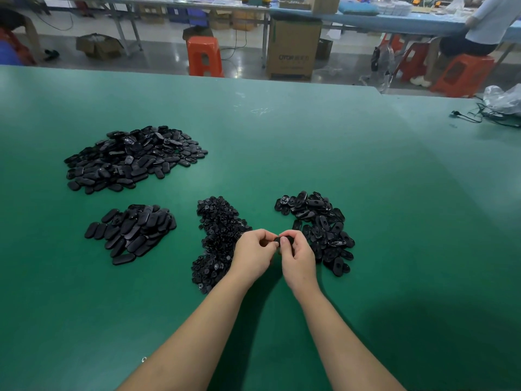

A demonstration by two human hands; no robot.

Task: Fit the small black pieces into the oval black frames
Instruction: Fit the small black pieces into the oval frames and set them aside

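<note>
Closest in, two bare forearms reach out over the green matte tabletop and the hands meet just above it. The left hand and the right hand both have their fingers curled in, pinching one small black plastic part between their fingertips; it is too hidden to tell whether it is a frame, a small piece, or both together.

Just left of the hands, partly under the left one, lies a long heap of small round black pieces. Just right of them sits a pile of oval black frames with open centres. Further left, well apart from the hands, is a neat pile of smooth black oval covers, and beyond that a bigger, looser mound of black oval parts.

Past the table's far edge stand an orange plastic stool and a brown cardboard box, with a seated person on another stool at the right.
</note>
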